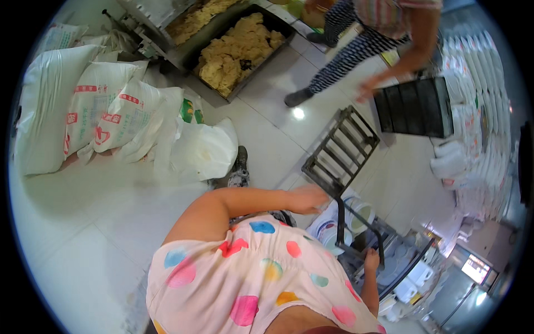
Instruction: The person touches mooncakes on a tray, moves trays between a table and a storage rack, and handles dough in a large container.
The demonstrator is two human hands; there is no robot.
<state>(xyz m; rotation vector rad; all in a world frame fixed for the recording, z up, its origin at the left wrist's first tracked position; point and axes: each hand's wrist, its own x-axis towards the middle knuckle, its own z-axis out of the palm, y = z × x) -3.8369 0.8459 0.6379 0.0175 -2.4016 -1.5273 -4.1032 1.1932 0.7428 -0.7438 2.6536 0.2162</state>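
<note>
My right hand [371, 259] is closed around the dark metal handle of a small flat trolley [336, 192]. The trolley's slatted platform lies beyond the handle, over the tiled floor. My left hand [308, 199] hangs in front of my body, just left of the trolley's near end and apart from it. Motion smears its fingers, so whether it is open or closed does not show. White buckets [360, 214] stand under and beside the handle.
White printed sacks [119, 114] are piled at the left. A dark tray [222, 92] of yellowish dough stands by a machine at the far side. A co-worker [361, 44] in patterned trousers is beside stacked dark crates [414, 107]. Stacked white bags [464, 111] line the right.
</note>
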